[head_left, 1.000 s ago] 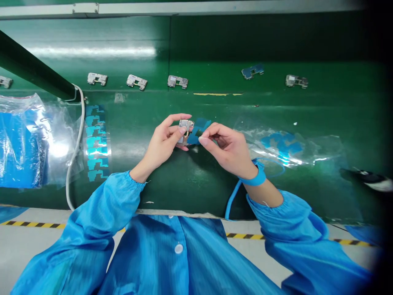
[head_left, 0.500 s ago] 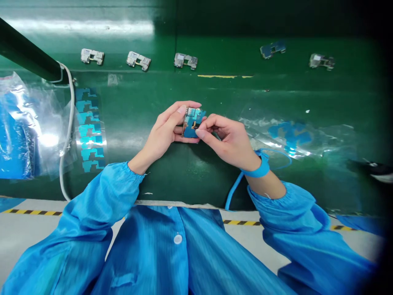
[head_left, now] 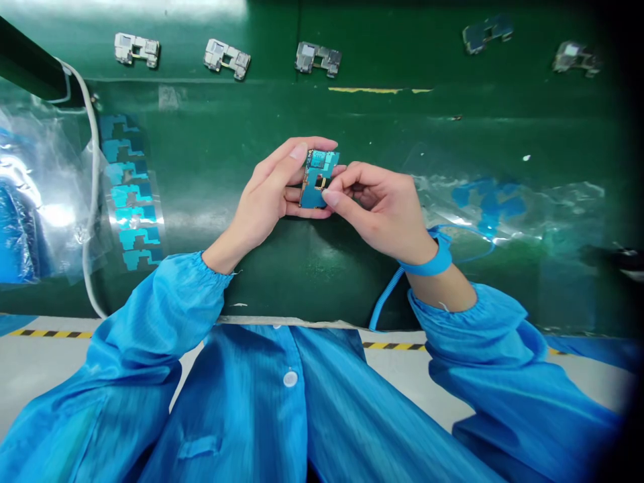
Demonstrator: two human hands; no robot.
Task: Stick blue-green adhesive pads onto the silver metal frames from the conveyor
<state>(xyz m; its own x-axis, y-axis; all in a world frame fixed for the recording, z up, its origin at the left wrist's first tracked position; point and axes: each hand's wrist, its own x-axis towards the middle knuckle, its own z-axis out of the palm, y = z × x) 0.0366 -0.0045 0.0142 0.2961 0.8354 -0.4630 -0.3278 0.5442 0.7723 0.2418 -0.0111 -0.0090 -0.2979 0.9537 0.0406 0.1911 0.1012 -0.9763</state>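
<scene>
Board teal-blue, gold specks along edge. Bench glossy dark green. Smock bright blue, fine vertical stripes. Frames silver. Wrist strap blue. Film cut-outs teal. Floor tape yellow-black diagonal stripes.

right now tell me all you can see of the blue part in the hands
A small flat rectangular part, likely a metal frame, mostly covered in teal-blue film with cut-out openings; gold and dark edges show. It stands nearly upright in view, held by the left hand, while a fingertip of the right hand touches its lower right corner.
</scene>
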